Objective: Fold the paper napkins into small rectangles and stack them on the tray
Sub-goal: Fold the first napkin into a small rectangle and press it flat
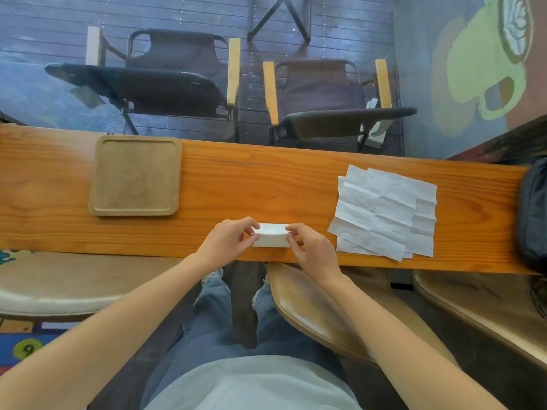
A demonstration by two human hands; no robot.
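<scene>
Head view. My left hand point(228, 241) and right hand point(310, 250) meet over the near edge of the table point(266, 184), each pinching one short end of a napkin point(270, 235) already folded down to a small rectangle. On both hands the thumb and the curled fingertips close on the paper; the other fingers are tucked, not spread. The top layer bows upward between my hands, so I judge the last fold is made but not yet pressed flat.

The stack point(384, 211) of unfolded napkins lies to my right on the table, creased, sheets slightly offset, well apart from my hands. The tray point(97, 179) sits to my left toward the far edge, and no folded napkin shows on it, so I judge this to be the first one of the task.

Step in hand: finishing the fold. The next move, as I judge it, calls for flattening the bowed layer with the edges kept aligned, then carrying the rectangle left and away to the tray without letting it spring open; one hand should suffice, leaving the other free to reach the stack. A dark bag point(532, 214) rests at the table's right end, chairs point(183, 84) beyond
</scene>
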